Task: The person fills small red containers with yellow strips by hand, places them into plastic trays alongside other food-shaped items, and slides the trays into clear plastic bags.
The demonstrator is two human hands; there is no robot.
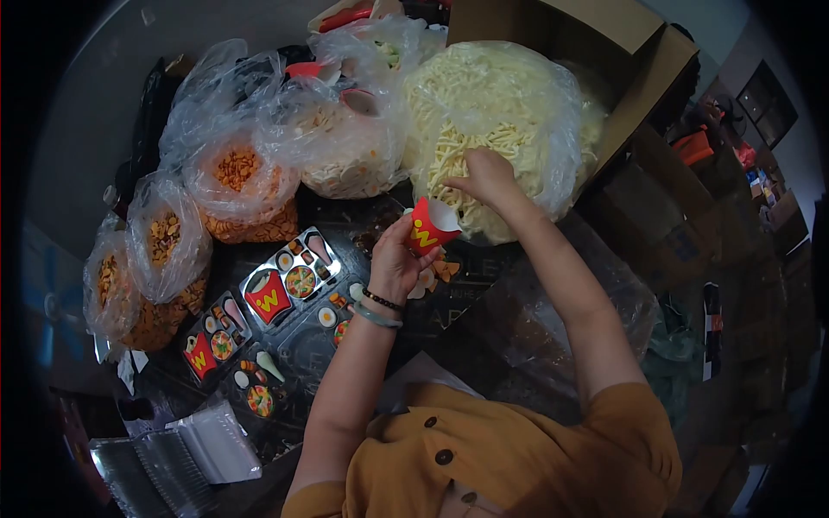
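Shirt nearest, left hand grips carton; right hand inside bag rim.

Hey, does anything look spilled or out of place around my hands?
Possibly: a few orange and white pieces lie loose on the dark table, just beside your left hand and the red carton. They look like strays. I can't see any obvious damage.
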